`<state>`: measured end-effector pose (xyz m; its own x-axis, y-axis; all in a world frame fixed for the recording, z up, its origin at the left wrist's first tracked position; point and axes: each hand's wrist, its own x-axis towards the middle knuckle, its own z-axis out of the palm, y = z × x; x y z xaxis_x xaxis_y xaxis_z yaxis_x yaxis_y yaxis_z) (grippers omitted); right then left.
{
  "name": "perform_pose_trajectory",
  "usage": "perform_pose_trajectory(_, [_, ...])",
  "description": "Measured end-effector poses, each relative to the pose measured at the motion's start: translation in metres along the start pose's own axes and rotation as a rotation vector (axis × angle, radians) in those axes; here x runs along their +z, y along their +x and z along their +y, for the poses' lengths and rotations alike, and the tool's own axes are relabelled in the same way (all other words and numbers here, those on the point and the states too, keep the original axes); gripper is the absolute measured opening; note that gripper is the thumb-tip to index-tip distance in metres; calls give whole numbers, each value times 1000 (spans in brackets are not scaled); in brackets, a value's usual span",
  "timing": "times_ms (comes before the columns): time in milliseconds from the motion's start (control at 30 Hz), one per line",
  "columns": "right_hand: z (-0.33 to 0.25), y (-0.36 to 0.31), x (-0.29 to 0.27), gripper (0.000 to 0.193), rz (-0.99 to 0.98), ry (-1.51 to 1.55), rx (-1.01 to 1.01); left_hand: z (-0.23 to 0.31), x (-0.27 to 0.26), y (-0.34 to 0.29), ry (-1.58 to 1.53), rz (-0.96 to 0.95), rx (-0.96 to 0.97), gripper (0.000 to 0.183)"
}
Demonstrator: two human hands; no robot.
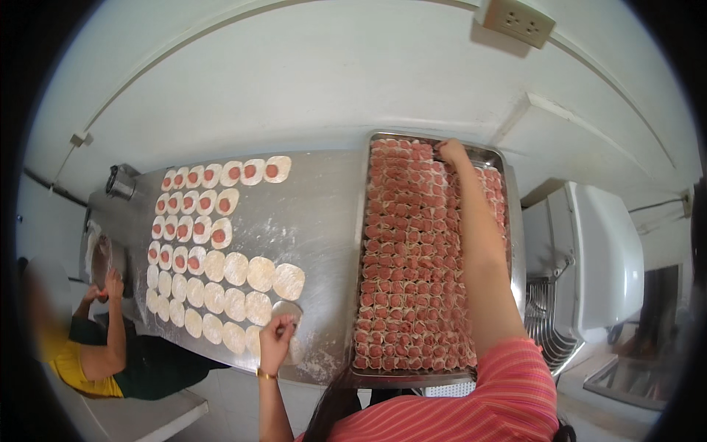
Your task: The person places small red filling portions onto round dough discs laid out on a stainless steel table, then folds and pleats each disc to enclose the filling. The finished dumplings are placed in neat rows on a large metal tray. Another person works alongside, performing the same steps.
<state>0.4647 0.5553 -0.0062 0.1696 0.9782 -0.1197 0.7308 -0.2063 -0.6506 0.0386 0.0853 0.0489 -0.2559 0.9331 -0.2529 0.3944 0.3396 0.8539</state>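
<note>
Twenty-one meat-topped wrappers (207, 203) in four rows, of seven, five, five and four, share the table (320, 221) with four bare wrappers (236, 269) ending the fourth row and two bare rows partly hidden. One tray (482, 155) holds stuffed dumplings (401, 280) too packed to count. From the left hand (275, 339), meat-topped wrappers lie at eleven o'clock, the tray at two; from the right hand (451, 152), most dumplings lie toward seven. The left curls its fingers; the right, arm outstretched, bends its own at the tray's far end. Whether either grips anything, I cannot tell.

Tray (483, 156) (dumplings (412, 272) inside) right of wrappers (236, 269)
</note>
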Motion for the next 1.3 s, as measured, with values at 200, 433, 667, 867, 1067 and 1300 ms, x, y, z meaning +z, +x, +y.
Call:
perform_pose_trajectory(200, [45, 40, 11, 33, -66, 119, -13, 34, 8, 158, 132, 202, 203, 18])
perform_pose_trajectory(433, [-12, 2, 24, 18, -95, 235, -3, 8, 15, 315, 413, 629, 176, 21])
perform_pose_trajectory(667, [28, 19, 5, 26, -42, 98, -58, 65, 60, 346, 409, 709, 69, 25])
perform_pose_trajectory(867, [-8, -14, 2, 25, -76, 197, -51, 11, 23, 371, -86, 569, -66, 26])
perform_pose_trajectory(1067, [-3, -10, -3, 24, -182, 127, 67, 28, 27, 320, -1219, 249, -67, 30])
perform_pose_trajectory(1300, [-25, -90, -31, 35, 448, 62, -215, 38, 11, 219, -1398, -134, 4, 33])
